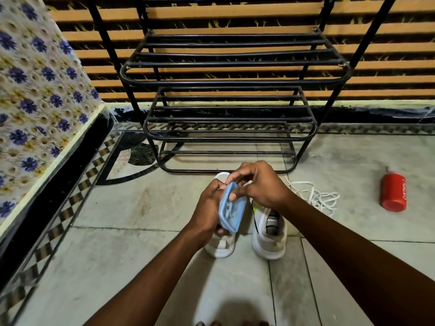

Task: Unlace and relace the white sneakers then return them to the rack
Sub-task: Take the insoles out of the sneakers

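Note:
Two white sneakers stand on the floor in front of the black metal rack (235,74): the left sneaker (220,247), mostly hidden behind my hands, and the right sneaker (269,234) with its tongue open. Above the left sneaker I hold a small blue-rimmed rectangular box (231,209) with white lace visible inside. My left hand (208,214) grips the box from the left side. My right hand (256,184) pinches its top edge with fingers curled. A loose white lace (315,196) lies in a tangle on the floor right of the sneakers.
A red bottle (393,192) lies on the floor at the right. A floral-covered bed (35,90) with a dark base runs along the left. The rack stands against a striped wall. My toes (233,323) show at the bottom edge.

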